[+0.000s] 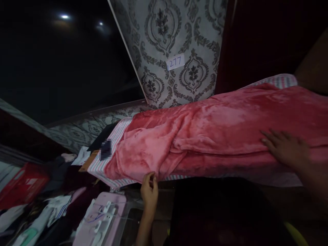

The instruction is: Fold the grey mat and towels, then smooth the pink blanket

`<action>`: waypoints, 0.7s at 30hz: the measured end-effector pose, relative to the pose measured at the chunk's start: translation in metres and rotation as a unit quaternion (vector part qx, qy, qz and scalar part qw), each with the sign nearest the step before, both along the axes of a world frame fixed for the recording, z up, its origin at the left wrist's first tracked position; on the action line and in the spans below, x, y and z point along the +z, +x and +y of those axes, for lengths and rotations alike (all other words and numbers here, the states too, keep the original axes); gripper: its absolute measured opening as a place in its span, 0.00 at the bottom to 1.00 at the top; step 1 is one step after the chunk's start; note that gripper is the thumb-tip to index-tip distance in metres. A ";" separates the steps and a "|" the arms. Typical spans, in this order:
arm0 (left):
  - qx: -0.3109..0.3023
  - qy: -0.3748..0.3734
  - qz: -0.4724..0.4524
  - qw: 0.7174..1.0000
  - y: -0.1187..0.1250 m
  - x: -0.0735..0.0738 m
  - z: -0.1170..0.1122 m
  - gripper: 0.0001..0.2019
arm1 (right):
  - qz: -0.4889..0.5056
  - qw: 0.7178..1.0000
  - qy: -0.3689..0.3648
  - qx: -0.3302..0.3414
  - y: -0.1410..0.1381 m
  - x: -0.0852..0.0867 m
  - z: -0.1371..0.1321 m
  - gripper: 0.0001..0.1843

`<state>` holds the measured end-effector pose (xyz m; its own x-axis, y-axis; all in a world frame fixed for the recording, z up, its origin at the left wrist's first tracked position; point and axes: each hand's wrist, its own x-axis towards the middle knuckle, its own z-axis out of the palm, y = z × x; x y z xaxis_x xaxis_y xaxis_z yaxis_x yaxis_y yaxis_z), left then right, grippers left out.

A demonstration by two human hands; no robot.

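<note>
A pink-red plush blanket [205,126] lies with folds and wrinkles along a long narrow surface, over a striped cloth [98,169] whose border shows at the left end. My left hand [150,191] is at the blanket's near edge, toward its left end, with thumb and fingers pinched on the fabric. Farther right, my right hand [285,148] rests flat on the blanket, its fingers spread. A deep crease runs along the blanket between the two hands.
A large dark screen [64,68] stands at the back left, beside patterned wallpaper [164,30] with a label [175,62]. At lower left are a red box [24,184], a pile of clothes [51,212] and a pink case [119,201] with white items. A small dark blurred object [105,150] lies on the striped border.
</note>
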<state>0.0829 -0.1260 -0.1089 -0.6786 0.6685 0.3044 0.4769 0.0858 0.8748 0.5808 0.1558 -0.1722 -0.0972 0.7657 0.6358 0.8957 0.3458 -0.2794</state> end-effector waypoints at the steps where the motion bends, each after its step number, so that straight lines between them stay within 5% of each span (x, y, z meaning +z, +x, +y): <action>1: -0.002 -0.006 -0.024 1.000 0.003 -0.007 -0.001 0.12 | -0.007 1.000 -0.009 -0.006 -0.002 0.003 -0.001 0.36; 4: -0.062 -0.053 -0.163 0.983 0.017 -0.024 0.000 0.17 | -0.040 0.998 -0.040 -0.032 -0.007 0.013 -0.006 0.40; 8: -0.153 -0.061 -0.466 0.869 0.033 -0.034 0.011 0.24 | -0.070 0.991 -0.094 -0.063 -0.012 0.029 -0.011 0.37; 13: -0.063 0.053 -0.653 0.753 0.033 -0.034 0.030 0.10 | -0.058 0.992 -0.104 -0.038 -0.037 0.046 -0.030 0.36; 17: -0.039 0.111 -0.678 0.726 0.035 -0.028 0.032 0.05 | -0.062 0.988 -0.051 0.130 -0.092 0.051 -0.053 0.36; 21: -0.053 0.105 -0.674 0.730 0.047 -0.026 0.022 0.07 | -0.074 0.968 -0.040 0.238 -0.140 0.045 -0.059 0.35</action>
<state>0.1300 -0.1036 -0.1347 -0.4049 0.7732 -0.4881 -0.8337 -0.0928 0.5444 0.4413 0.0969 -0.1275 -0.5366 0.6578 0.5285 0.6731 0.7114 -0.2022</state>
